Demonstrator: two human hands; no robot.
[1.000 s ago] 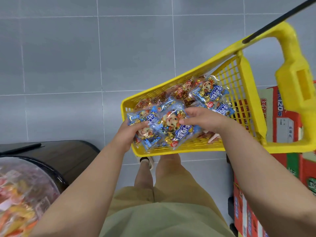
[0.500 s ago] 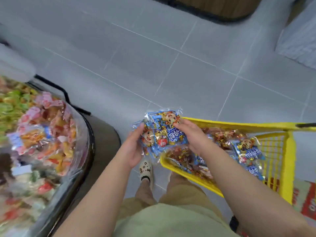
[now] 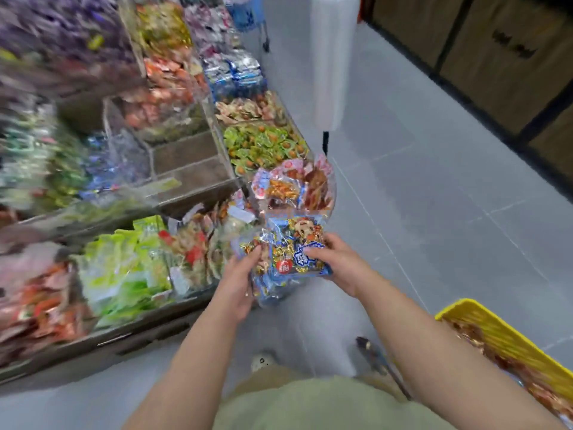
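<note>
I hold a bundle of blue snack packets [image 3: 286, 249] with cartoon faces between both hands, in front of my waist. My left hand [image 3: 238, 283] grips the bundle's left side from below, fingers curled up around it. My right hand [image 3: 338, 265] grips the right side, thumb on top of the packets. The bundle hovers just past the near right corner of a snack display [image 3: 186, 187] on my left. A yellow shopping basket [image 3: 496, 333], holding more packets, sits at the lower right, behind my right forearm.
The display's clear bins hold green, orange, red and purple packets, blurred by motion. A white roll on a thin stand [image 3: 331, 63] rises beyond the display's end. Grey tiled floor [image 3: 449, 197] stretches to the right, with wooden shelving [image 3: 511, 63] at the far right.
My view has swung left from the basket to the snack display. Both hands have lifted the blue packets out of the basket and carried them toward the display.
</note>
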